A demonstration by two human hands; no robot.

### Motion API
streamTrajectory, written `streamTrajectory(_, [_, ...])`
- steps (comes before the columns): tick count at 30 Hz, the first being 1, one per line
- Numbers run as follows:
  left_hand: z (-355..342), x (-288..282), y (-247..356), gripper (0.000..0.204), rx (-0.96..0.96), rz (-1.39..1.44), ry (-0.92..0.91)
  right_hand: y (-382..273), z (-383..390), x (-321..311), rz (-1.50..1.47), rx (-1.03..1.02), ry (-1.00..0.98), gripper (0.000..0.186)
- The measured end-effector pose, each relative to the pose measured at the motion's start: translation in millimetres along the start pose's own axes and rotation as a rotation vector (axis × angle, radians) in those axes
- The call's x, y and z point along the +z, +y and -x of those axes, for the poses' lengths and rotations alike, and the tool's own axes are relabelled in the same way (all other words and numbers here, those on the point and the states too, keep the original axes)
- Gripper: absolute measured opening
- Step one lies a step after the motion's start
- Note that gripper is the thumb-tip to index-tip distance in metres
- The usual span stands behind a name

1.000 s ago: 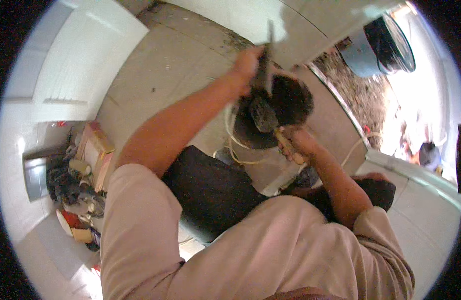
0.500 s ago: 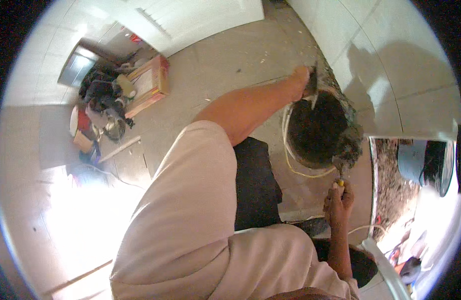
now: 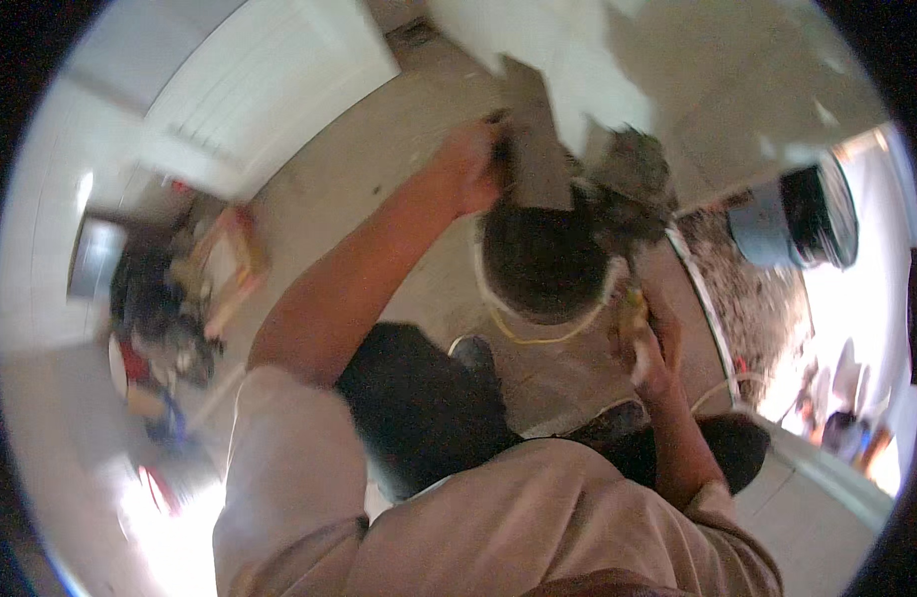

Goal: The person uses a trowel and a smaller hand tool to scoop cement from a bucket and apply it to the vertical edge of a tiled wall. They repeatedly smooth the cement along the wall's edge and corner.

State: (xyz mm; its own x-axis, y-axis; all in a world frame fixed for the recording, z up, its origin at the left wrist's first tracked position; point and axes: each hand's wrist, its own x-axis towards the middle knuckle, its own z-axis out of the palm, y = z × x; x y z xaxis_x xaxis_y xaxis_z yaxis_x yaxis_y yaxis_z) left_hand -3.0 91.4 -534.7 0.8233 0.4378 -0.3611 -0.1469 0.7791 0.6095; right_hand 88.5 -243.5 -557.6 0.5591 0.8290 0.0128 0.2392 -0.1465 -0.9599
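Note:
My left hand (image 3: 468, 164) is closed around the grip of a flat rectangular plastering trowel (image 3: 538, 139). Its grey blade is turned up beside the wall, above the far rim of a round bucket (image 3: 485, 284) with a dark inside. Closed on a yellow handle at the bucket's right is my right hand (image 3: 649, 343), holding a trowel whose blade is mostly hidden. A dark grey lump of wet mortar (image 3: 630, 174) lies at that trowel's end, between the bucket and the wall. Motion blurs both hands and the mortar.
The tiled wall (image 3: 717, 109) runs along the right, near the bucket. A doorway edge (image 3: 699, 294) lies beyond my right hand, with a blue-grey bucket (image 3: 762, 227) outside. At left are a cardboard box (image 3: 242, 244) and heaped items. A white door panel (image 3: 270, 90) stands behind.
The left-hand trowel has turned from edge-on to show its broad face. My right hand has raised the mortar beside it. The whole view has swung, shifting the bucket left.

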Motion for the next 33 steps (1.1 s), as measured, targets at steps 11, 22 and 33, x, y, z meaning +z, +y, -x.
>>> streamTrajectory(11, [103,94,-5,0.036,-0.21,0.225,-0.534,-55,-50,13,0.2,-0.596,0.284,0.064])
streamTrajectory(22, [113,103,-41,0.033,-0.017,0.133,-0.292,-9,-27,42,0.246,-0.44,0.192,0.087])
streamTrajectory(33, [108,103,-47,0.034,-0.036,0.104,-0.25,-6,-8,40,0.297,-0.317,0.266,0.075])
